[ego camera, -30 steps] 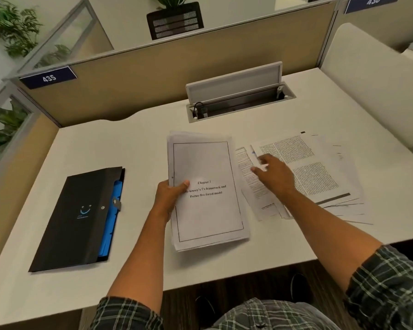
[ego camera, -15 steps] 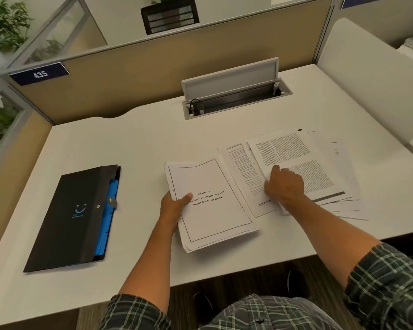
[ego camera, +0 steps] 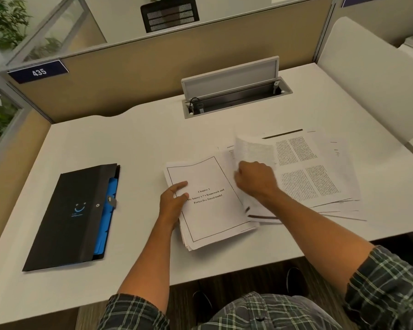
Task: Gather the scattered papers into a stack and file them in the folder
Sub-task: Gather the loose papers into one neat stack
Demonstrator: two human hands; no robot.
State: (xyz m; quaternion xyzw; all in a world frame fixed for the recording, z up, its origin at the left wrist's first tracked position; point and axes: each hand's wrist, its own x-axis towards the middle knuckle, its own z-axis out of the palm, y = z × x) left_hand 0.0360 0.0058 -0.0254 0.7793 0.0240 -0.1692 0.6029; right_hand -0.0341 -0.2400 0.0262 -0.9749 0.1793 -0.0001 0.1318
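Surface: your white surface (ego camera: 129, 144) sits in a walled office booth.
Papers: your left hand (ego camera: 173, 198) grips the stack (ego camera: 210, 203); your right hand (ego camera: 255, 178) pinches a lifted, blurry sheet (ego camera: 253, 148).
Folder: black folder (ego camera: 72, 215), left, apart.
Writing: "435", "Chapter 3".

My hands: two, left hand (ego camera: 174, 198) and right hand (ego camera: 256, 178)
Folders: one, folder (ego camera: 67, 217), near left
Gathered stacks: one, stack (ego camera: 210, 203), centre
Loose paper spreads: one, scattered papers (ego camera: 320, 172), right; I can't count its sheets
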